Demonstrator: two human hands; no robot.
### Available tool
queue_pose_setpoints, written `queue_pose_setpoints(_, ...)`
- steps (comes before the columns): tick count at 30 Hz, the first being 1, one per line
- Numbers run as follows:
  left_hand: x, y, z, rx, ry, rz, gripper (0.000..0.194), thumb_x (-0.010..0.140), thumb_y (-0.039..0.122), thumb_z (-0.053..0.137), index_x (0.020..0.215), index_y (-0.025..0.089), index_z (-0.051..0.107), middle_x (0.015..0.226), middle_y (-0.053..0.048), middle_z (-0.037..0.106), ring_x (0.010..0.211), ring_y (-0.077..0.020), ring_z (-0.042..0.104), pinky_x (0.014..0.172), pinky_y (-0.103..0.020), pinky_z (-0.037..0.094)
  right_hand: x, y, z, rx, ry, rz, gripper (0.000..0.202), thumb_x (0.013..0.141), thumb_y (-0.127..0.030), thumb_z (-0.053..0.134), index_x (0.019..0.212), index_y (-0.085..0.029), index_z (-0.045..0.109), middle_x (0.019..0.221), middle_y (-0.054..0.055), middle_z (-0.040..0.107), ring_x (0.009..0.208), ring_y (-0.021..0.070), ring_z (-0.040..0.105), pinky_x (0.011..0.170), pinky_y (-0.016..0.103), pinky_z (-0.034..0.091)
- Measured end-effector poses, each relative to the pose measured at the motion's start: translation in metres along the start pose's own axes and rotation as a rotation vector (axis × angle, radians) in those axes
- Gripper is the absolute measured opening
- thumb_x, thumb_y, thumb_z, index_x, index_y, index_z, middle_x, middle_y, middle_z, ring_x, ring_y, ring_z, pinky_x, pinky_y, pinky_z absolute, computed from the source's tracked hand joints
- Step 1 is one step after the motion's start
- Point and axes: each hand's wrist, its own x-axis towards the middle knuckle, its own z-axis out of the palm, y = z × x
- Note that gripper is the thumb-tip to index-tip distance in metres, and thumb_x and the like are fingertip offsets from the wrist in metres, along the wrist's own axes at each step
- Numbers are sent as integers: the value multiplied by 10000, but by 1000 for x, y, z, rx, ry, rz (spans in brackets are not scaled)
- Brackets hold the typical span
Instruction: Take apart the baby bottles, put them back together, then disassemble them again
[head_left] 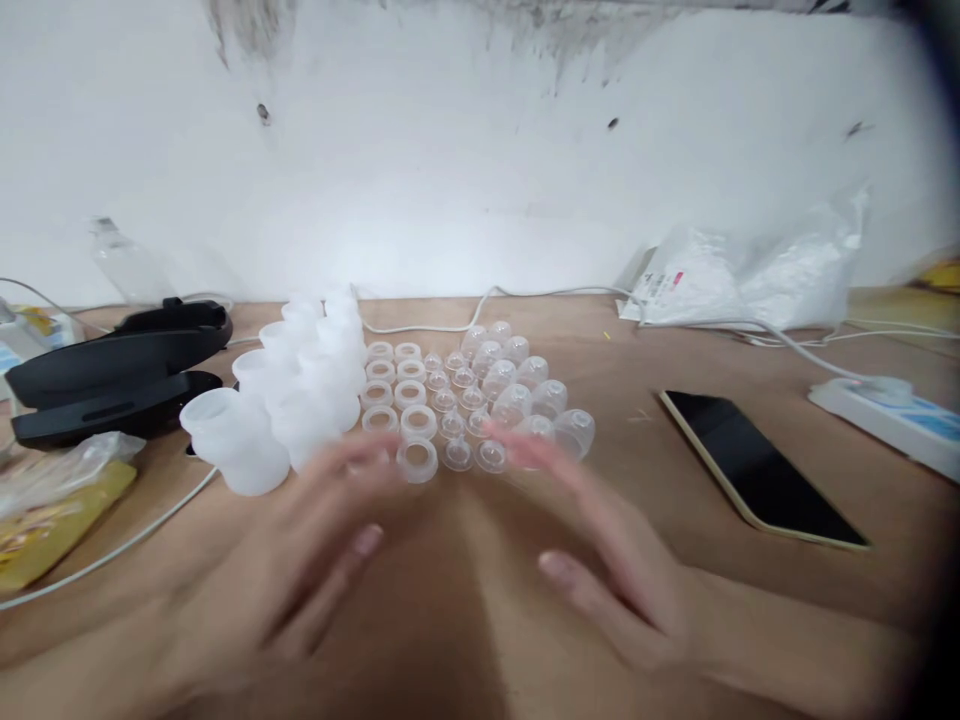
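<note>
A: Where are the hands?

B: The left hand (262,555) and the right hand (649,575) reach in from the near side of the table (622,420), well apart, palms turned toward each other. Both are blurred.

A: Are they open or closed?

B: Both open. On each, the fingers are extended and slightly curved, with the thumb spread wide below them. Neither has hold of anything. I cannot tell whether any fingertip touches a part.

A: What lies by the fingertips?

B: Small parts, in lines running away from the body. From left to right: white bottles (244,450), upright; two lines of flat rings (417,477); two lines of clear teats (459,457); then clear domed caps (550,398).

A: Which hand is nearer to which?

B: The left is nearer the bottles and rings; its fingers partly cover the front of the left-hand ring line, and the front bottle is just beside it, to its left. The right is nearer the caps, its fingers over their front edge, tips beside the front teats. The teats sit ahead of the gap between the hands, closer to the right fingertips.

A: Do the parts point anywhere?

B: The rings are round, with no long axis. The bottles' long axes stand up from the table. Well right lies a phone (765,465), slanting.
</note>
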Motion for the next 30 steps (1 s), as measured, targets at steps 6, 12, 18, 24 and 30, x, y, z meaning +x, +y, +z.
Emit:
queue_pose_setpoints(6,12,10,5,-87,-582,199,611,813,318,476,1340,153,214,1367,-98,324,1275,-228,237,1038,-398,255,-2,15,19,-65,-520,-68,605,846,-351,416,1360,-128,188,1415,109,172,1301,218,114,1053,411,172)
queue_pose_setpoints(12,13,7,5,-119,-643,155,592,841,331,429,1352,177,173,1402,-73,243,1295,-203,167,1073,-380,156,-2,13,20,-38,-557,-26,591,850,-335,419,1359,-151,181,1418,78,141,1300,194,119,1064,391,141)
queue_pose_setpoints(18,11,8,6,-115,-622,161,583,845,344,424,1347,164,190,1393,-76,271,1294,-191,181,1075,-363,154,-2,12,20,-104,-588,-52,580,865,-360,377,1360,-133,178,1424,82,132,1305,183,107,1063,397,126)
queue_pose_setpoints(24,8,9,8,-14,-529,209,514,815,326,465,1270,116,353,1333,-110,380,1232,-222,324,1001,-355,306,-7,18,21,-91,-232,21,428,842,-270,426,1249,-137,408,1316,129,387,1189,183,384,953,315,371)
queue_pose_setpoints(30,16,5,22,262,-168,250,251,837,128,405,1046,104,542,1019,-97,610,903,-210,549,759,-339,437,-3,27,33,-165,43,241,333,837,-223,410,1161,-147,422,729,21,601,596,114,568,568,240,459)
